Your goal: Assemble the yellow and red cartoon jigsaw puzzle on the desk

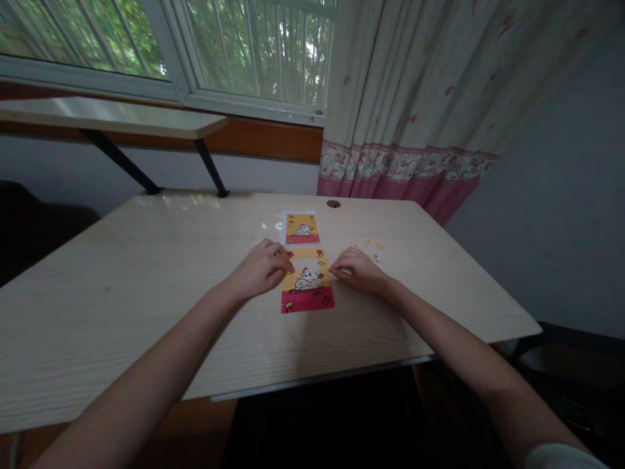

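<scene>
A yellow and red jigsaw puzzle (307, 281) with a white cartoon animal lies flat in the middle of the pale wooden table (146, 273). My left hand (261, 267) rests curled on the puzzle's upper left edge, fingertips pressing on it. My right hand (357, 268) sits at the puzzle's right edge, its fingers pinched low against the table; whatever they hold is too small to make out. A smaller reference card (301, 228) with the same picture lies just beyond the puzzle. Several loose puzzle pieces (371, 247) are scattered beyond my right hand.
A round cable hole (333, 204) is in the table near its far edge. Behind it are a window, a wall-mounted shelf (112, 117) on black brackets at the left, and a patterned curtain (410, 117) with a pink hem at the right. The table's near edge runs close to me.
</scene>
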A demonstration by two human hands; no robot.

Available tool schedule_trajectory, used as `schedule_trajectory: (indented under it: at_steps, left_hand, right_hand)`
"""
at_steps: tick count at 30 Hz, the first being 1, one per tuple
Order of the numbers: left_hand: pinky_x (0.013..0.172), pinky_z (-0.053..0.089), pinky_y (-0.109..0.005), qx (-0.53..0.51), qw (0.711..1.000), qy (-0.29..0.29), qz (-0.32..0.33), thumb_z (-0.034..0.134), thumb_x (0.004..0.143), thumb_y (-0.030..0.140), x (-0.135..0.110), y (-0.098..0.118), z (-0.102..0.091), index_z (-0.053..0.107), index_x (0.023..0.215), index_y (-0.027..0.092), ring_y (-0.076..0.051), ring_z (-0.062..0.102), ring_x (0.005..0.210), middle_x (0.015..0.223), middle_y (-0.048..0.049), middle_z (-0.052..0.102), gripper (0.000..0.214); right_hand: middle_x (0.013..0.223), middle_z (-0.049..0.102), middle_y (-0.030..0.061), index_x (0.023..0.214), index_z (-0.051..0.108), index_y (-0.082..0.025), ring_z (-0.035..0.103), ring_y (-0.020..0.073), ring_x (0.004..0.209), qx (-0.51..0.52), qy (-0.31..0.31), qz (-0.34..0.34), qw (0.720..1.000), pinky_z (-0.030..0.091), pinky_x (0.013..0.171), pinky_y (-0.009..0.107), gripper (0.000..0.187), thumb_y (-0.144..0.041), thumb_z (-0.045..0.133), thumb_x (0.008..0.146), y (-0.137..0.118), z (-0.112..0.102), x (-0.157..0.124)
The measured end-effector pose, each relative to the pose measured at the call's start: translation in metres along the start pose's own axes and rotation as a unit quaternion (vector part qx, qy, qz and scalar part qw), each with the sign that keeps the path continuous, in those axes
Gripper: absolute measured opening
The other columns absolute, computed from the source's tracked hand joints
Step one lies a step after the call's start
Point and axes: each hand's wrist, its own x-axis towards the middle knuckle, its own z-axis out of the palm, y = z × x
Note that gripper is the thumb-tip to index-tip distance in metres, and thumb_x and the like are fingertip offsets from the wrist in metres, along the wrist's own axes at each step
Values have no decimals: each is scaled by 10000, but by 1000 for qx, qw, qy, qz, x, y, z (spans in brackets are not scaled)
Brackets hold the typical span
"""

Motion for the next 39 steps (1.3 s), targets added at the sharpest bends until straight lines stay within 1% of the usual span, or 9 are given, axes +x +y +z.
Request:
schedule_trajectory:
  at_steps: [7,16,19,21,24,27,31,36,39]
  left_hand:
    - [828,389,-373,-17,1000,-14,-3,469,784,138,-1,1,3,732,899,244,-210,467,874,910,-57,604,306]
    - [832,391,-373,-27,1000,-14,-5,466,765,135,1,3,2,727,880,230,-217,483,878,914,-61,624,301]
    - [841,394,-379,-23,1000,2,-9,460,744,121,1,5,2,710,900,210,-224,487,896,925,-66,628,308]
    - [838,396,-382,-21,1000,13,-11,454,741,118,1,6,2,700,888,196,-227,488,899,924,-73,630,297]
    - [821,396,-381,-17,1000,19,-17,455,746,125,1,5,2,691,840,201,-223,489,874,892,-66,633,265]
    - [810,394,-382,-12,1000,18,-18,451,761,135,2,4,2,688,834,204,-219,493,856,873,-62,638,257]
    - [805,391,-384,-11,999,25,-22,445,780,148,1,2,4,692,842,205,-216,503,853,875,-62,648,261]
    - [805,391,-385,-5,999,31,-25,452,777,143,0,1,5,693,845,215,-212,508,860,884,-55,653,261]
    - [808,393,-382,-1,999,30,-24,452,780,142,0,1,5,691,849,213,-212,507,864,885,-55,653,259]
  right_hand:
    - [838,672,58,885,706,-195,572,155,805,32,-27,-26,999,412,767,298,142,-237,574,854,-1,2,-1]
    - [859,678,65,893,697,-182,584,161,839,49,-22,-23,998,429,786,304,155,-230,553,860,-3,-1,3]
    - [830,678,55,860,689,-182,587,151,794,24,16,35,999,425,762,286,158,-233,540,855,8,-21,1]
    - [809,668,62,866,683,-163,570,144,736,-14,44,104,993,415,699,265,177,-242,524,850,22,-39,-5]
    - [754,648,56,837,678,-149,541,137,665,-72,42,199,976,381,622,246,180,-241,525,818,45,-64,-20]
    - [688,632,40,788,675,-149,522,128,610,-90,19,264,960,355,576,237,185,-247,518,797,63,-75,-33]
    - [656,617,31,797,672,-145,507,120,583,-62,-10,285,956,347,555,231,212,-290,518,795,69,-74,-38]
    - [682,603,34,777,673,-151,502,121,594,-33,-74,286,955,338,547,230,261,-404,630,731,60,-67,-29]
    - [711,599,31,821,673,-152,500,119,608,-30,-101,276,955,343,563,229,251,-374,666,702,56,-64,-25]
